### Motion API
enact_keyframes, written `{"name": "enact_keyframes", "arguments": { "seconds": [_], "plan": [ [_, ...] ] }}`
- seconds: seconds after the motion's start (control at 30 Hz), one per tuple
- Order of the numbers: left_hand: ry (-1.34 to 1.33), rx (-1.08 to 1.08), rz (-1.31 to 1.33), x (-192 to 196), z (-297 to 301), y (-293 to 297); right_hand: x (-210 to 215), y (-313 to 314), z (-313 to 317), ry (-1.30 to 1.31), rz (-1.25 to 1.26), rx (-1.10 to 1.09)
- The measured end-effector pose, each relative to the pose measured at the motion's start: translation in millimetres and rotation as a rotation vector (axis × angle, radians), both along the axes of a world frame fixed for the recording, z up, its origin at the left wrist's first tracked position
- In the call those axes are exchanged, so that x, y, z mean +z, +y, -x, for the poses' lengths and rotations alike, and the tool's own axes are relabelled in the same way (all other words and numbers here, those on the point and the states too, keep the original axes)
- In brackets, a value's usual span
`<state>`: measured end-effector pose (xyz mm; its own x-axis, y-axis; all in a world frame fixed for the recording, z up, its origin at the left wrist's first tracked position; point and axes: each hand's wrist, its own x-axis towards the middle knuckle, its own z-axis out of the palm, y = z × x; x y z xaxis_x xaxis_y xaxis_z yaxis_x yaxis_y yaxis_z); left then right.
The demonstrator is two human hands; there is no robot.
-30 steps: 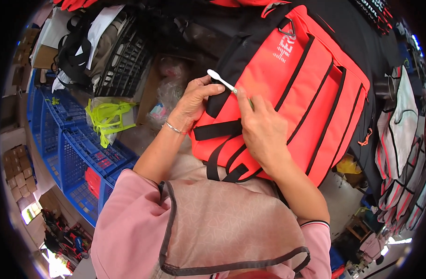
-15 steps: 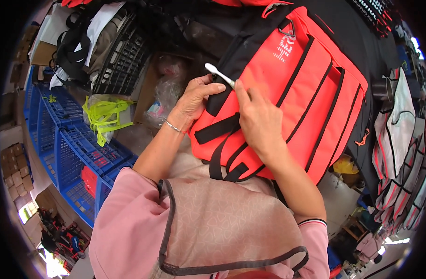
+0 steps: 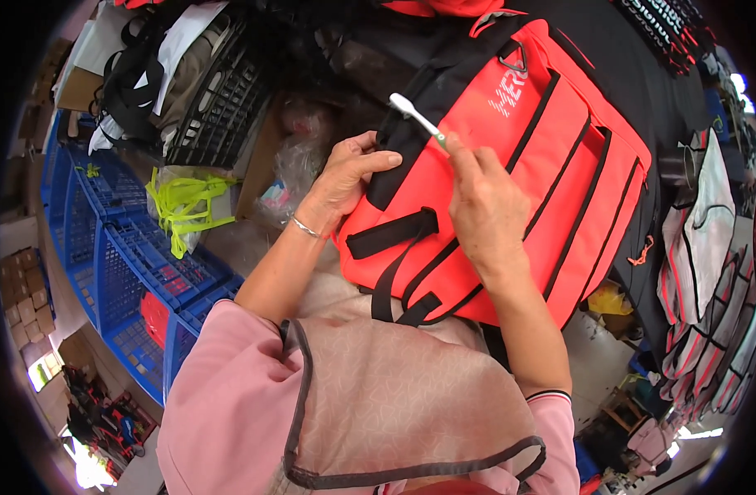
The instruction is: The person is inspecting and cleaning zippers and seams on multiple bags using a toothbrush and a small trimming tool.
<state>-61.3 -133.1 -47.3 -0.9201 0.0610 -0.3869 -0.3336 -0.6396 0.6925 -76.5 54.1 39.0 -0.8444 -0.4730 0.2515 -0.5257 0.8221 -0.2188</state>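
Note:
A bright orange-red backpack [image 3: 485, 186] with black piping and black straps lies across the black surface before me. My left hand [image 3: 349, 169] grips its black side edge, thumb on top, the fingers partly hidden behind the fabric. In my right hand [image 3: 489, 206] is a white toothbrush [image 3: 419, 117], held by its handle with the head pointing up and left. The brush head is over the black side panel of the bag; whether it touches cannot be told. A black webbing strap [image 3: 390, 235] lies at the bag's near-left corner.
To the left stand blue plastic crates [image 3: 122, 256] and a black basket [image 3: 217, 103] with fabric pieces. Yellow-green straps [image 3: 184, 206] hang by the crates. A box holding clear plastic bags [image 3: 291, 169] is beside my left arm. Grey panels with red trim [image 3: 692, 264] hang at the right.
My right hand has moved right and slightly away from my left hand, carrying the toothbrush with it. The left hand keeps its place on the bag's edge.

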Motion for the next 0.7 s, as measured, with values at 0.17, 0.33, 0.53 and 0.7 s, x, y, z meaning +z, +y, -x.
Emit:
{"name": "enact_keyframes", "arguments": {
  "seconds": [0.17,0.33,0.53,0.7],
  "plan": [
    [0.012,0.006,0.071,-6,1,-3,-7,12,-9,-0.05,-0.011,0.022],
    [0.041,0.024,0.122,5,1,-3,11,27,27,0.1,0.228,-0.124],
    [0.244,-0.003,0.638,14,11,1,2,47,64,0.062,0.201,-0.179],
    [0.419,0.198,1.367,23,-3,23,15,64,87,0.152,0.089,-0.289]
  ]
}}
